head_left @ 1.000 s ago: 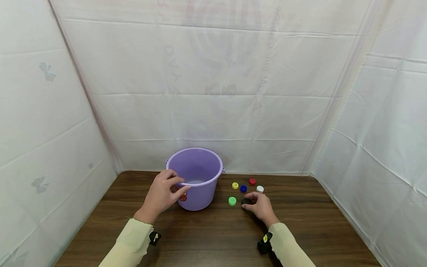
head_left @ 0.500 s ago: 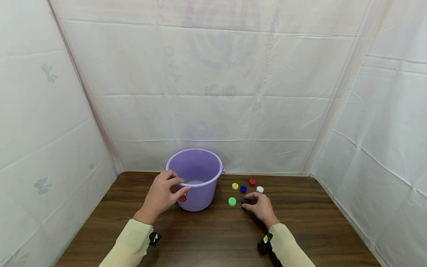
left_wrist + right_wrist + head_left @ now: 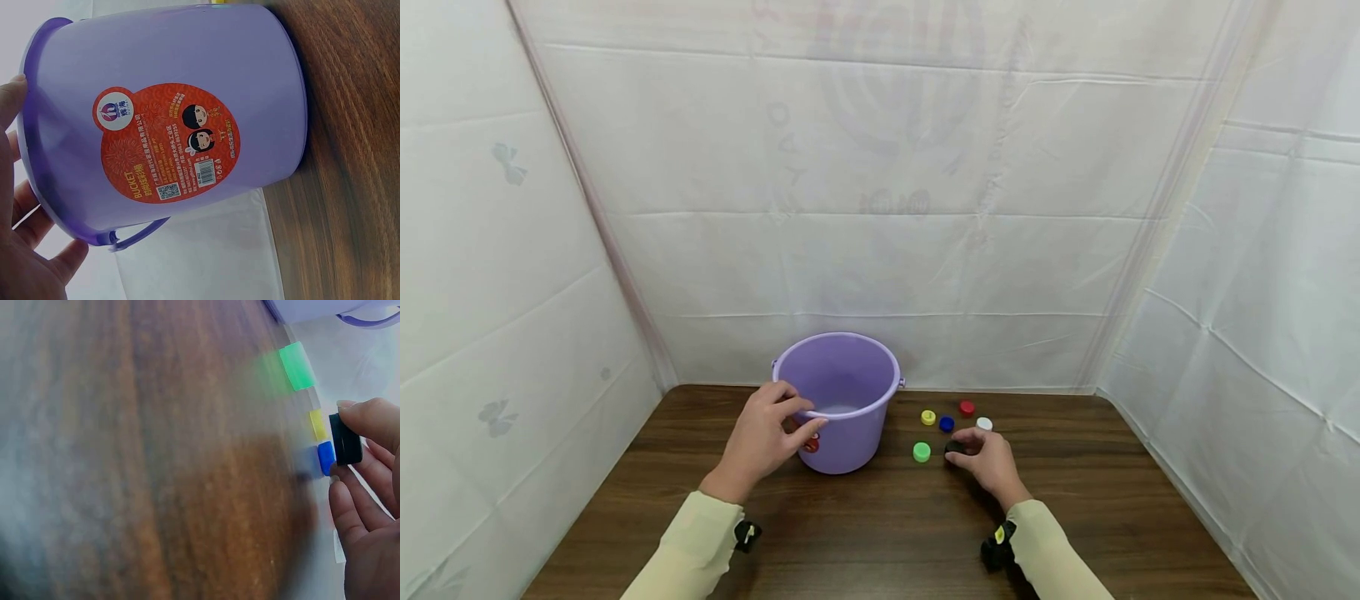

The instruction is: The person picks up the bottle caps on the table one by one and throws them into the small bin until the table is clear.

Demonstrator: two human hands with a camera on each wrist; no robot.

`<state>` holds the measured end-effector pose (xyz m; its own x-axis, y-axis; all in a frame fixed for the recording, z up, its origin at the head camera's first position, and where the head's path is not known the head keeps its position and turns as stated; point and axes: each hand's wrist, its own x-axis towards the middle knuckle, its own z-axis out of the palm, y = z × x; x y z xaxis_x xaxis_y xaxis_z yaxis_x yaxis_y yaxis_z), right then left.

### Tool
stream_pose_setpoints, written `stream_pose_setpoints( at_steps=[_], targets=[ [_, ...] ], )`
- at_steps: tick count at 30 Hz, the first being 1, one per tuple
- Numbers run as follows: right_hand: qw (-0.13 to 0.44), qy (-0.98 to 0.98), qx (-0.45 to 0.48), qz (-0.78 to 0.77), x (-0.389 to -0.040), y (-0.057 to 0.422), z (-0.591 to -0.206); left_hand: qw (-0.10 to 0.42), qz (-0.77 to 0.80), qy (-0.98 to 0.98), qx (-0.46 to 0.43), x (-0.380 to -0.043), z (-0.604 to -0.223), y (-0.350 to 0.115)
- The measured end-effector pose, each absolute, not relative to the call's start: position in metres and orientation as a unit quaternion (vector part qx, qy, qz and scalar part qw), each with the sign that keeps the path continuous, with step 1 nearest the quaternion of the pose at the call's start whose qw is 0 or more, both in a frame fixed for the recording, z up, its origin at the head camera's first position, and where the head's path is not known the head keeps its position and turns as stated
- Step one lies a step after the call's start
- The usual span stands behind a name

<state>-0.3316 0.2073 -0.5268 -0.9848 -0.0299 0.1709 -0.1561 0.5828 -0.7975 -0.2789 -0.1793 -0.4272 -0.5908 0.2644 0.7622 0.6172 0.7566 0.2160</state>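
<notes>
My left hand (image 3: pixel 760 432) grips the near rim of a purple bucket (image 3: pixel 850 446), thumb outside and fingers over the edge. In the left wrist view the bucket wall carries a red label (image 3: pixel 169 144). On the right, my right hand (image 3: pixel 988 467) pinches a black bottle cap (image 3: pixel 345 440) between thumb and fingers, just above the table. Around it lie a green cap (image 3: pixel 921 452), a yellow cap (image 3: pixel 928 417), a blue cap (image 3: pixel 947 424), a red cap (image 3: pixel 967 408) and a white cap (image 3: pixel 984 425), the white one just beyond my fingers.
A brown wood-grain table (image 3: pixel 865 533) spreads beneath everything. White sheeting (image 3: pixel 880 250) hangs along its back and both sides. The bucket stands upright to the left of the caps, its handle (image 3: pixel 144 234) hanging down one side.
My right hand has shifted very slightly with the black cap, which sits a little higher now. The left hand and the bucket have stayed in place.
</notes>
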Motion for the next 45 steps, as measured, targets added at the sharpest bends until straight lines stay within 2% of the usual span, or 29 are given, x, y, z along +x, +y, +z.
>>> stream_pose_setpoints(
  at_steps=[16, 33, 45],
  targets=[
    [0.081, -0.874, 0.063, 0.474, -0.328, 0.206, -0.517, 0.374, -0.234, -0.861, -0.253, -0.278, -0.428, -0.179],
    [0.12, -0.863, 0.076, 0.486, -0.329, 0.205, -0.511, 0.374, -0.239, -0.859, -0.255, -0.278, -0.428, -0.179],
    [0.114, -0.847, 0.1, 0.51, -0.324, 0.2, -0.499, 0.367, -0.241, -0.863, -0.252, -0.278, -0.427, -0.179]
  ],
)
